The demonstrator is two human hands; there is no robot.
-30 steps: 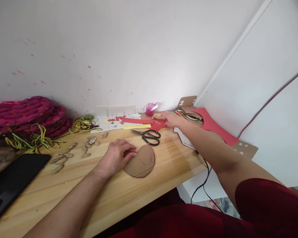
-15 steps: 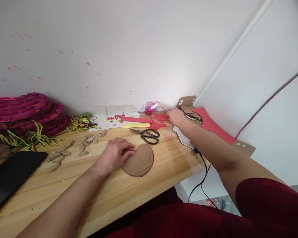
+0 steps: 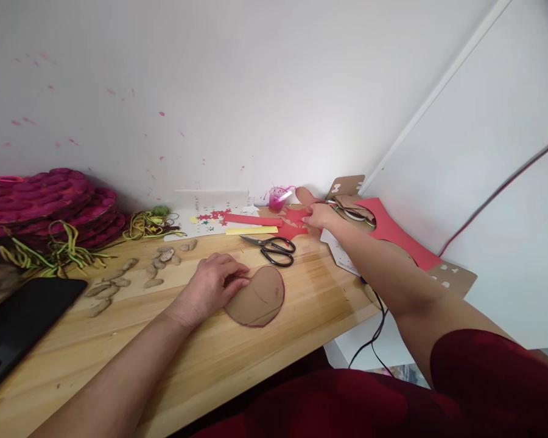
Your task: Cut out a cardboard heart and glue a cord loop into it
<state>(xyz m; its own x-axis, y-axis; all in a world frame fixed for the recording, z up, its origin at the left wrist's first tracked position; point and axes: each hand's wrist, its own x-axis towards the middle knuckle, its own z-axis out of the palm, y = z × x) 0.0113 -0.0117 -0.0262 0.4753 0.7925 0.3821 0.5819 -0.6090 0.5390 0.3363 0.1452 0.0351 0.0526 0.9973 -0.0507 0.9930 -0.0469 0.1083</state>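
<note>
My left hand (image 3: pixel 214 281) rests on the wooden table with thumb and fingers closed at the left edge of a rounded brown cardboard piece (image 3: pixel 258 299). That piece lies flat and has a dark pink rim. Farther off to the right, my right hand (image 3: pixel 320 215) is closed at a small brown cardboard piece (image 3: pixel 305 196) with a rounded end; its fingers partly hide where they meet it. Black-handled scissors (image 3: pixel 274 248) lie partly open between the hands. Red paper scraps (image 3: pixel 293 230) are beside my right fingers.
Along the wall are a pink-stained cup (image 3: pixel 279 198), a yellow strip (image 3: pixel 251 230), a red strip (image 3: pixel 253 219) and small paper stars (image 3: pixel 214 215). Peanuts (image 3: pixel 153 283), a black phone (image 3: pixel 31 328) and a purple braided stack (image 3: pixel 50 204) occupy the left. Red card (image 3: pixel 399 234) leans right.
The small rounded cardboard piece has come into view above my right hand, which has shifted slightly. My left hand still holds the larger piece in place.
</note>
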